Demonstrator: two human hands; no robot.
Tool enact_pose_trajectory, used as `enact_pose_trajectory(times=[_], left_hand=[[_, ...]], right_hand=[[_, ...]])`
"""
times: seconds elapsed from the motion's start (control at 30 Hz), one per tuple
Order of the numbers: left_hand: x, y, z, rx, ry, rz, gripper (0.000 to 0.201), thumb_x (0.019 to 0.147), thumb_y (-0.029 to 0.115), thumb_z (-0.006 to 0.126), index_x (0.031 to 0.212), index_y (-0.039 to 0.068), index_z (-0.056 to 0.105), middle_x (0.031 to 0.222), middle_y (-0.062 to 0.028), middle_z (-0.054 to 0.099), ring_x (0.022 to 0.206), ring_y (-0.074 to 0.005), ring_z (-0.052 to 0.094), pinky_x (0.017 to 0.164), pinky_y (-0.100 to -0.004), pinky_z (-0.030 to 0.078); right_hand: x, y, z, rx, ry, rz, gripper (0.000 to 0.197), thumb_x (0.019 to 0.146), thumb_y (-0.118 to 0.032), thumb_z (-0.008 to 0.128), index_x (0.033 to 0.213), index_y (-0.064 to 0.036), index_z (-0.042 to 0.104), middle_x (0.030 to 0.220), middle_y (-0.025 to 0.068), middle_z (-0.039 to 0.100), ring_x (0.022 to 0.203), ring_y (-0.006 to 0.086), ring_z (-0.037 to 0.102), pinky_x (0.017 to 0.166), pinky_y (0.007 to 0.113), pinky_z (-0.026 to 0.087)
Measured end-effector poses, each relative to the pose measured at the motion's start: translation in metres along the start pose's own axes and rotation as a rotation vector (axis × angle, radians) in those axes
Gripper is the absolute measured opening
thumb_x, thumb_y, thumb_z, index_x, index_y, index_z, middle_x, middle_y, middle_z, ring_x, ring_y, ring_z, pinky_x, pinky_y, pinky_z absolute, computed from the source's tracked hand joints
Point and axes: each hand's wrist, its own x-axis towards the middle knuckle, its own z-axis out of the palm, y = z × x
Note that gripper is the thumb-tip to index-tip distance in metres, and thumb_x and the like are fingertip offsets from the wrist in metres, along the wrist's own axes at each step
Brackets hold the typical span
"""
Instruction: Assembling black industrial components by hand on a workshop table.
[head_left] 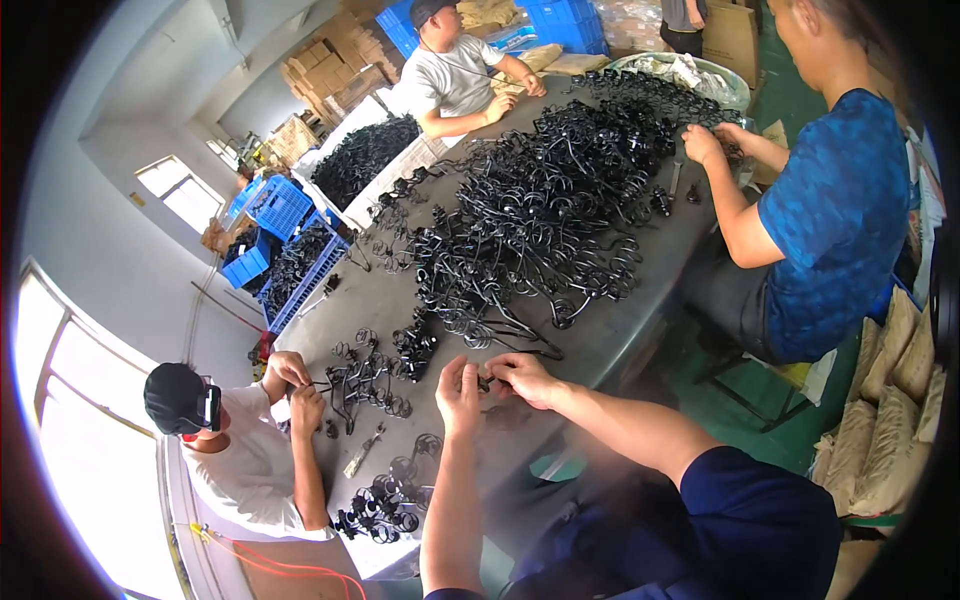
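Note:
My left hand (459, 398) and my right hand (524, 380) meet over the near edge of the table. Between their fingertips is a small black plastic part (486, 383), partly hidden by the fingers, so its exact shape is unclear. Both hands are closed on it. Just beyond them rises a large tangled heap of black, curly moulded plastic pieces (540, 200). To the left of my hands lie a smaller cluster of the same curly pieces (368, 385) and, nearer me, another small pile (378, 512).
A knife-like tool (363, 452) lies on the metal table (312, 345). Co-workers sit around it: one at left (245, 470), one at the far side (455, 85), one at right (830, 200). Blue crates (285, 208) stand at far left, filled sacks (885, 440) at right.

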Motion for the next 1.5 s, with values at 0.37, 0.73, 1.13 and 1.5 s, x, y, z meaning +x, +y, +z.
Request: enact_pose_trajectory(times=[0.37,0.73,1.13,1.5], left_hand=[[0.001,-0.002,0.001,-0.015,0.003,-0.019,0.032,0.098,0.019,0.055,0.122,-0.001,0.053,0.104,-0.0109,0.067,0.081,-0.0148,0.067,0.056,-0.0227,0.053],[0.0,0.003,0.0,-0.032,-0.015,-0.018,0.034,0.097,0.019,0.058,0.123,-0.002,0.052,0.101,-0.0087,0.067,0.078,-0.0122,0.065,0.054,-0.0214,0.051],[-0.012,0.01,0.006,-0.065,-0.164,0.151,0.054,0.089,0.003,0.065,0.136,-0.002,0.039,0.111,-0.013,0.061,0.092,-0.0175,0.063,0.078,-0.0288,0.053],[-0.048,0.05,0.008,-0.042,-0.387,0.06,0.088,0.079,0.012,0.077,0.146,-0.003,0.021,0.128,-0.0181,0.05,0.116,-0.0244,0.053,0.098,-0.0365,0.045]], right_hand=[[0.008,-0.001,-0.021,-1.029,0.29,-0.853,0.016,0.088,-0.002,0.055,0.102,0.002,0.062,0.093,0.0152,0.065,0.084,0.033,0.063,0.073,0.042,0.051],[-0.008,-0.02,-0.019,-1.405,0.107,-0.842,0.023,0.08,-0.005,0.059,0.102,-0.0019,0.062,0.109,0.0131,0.062,0.103,0.0354,0.056,0.085,0.046,0.047],[-0.055,-0.054,0.014,-1.055,-0.208,-0.809,0.072,0.07,-0.01,0.076,0.135,-0.0044,0.046,0.134,0.0179,0.05,0.116,0.035,0.056,0.095,0.042,0.051],[-0.074,-0.054,0.002,-0.917,-0.303,-0.67,0.042,0.079,-0.002,0.068,0.12,-0.0052,0.058,0.117,0.0117,0.059,0.111,0.0289,0.059,0.091,0.039,0.051]])
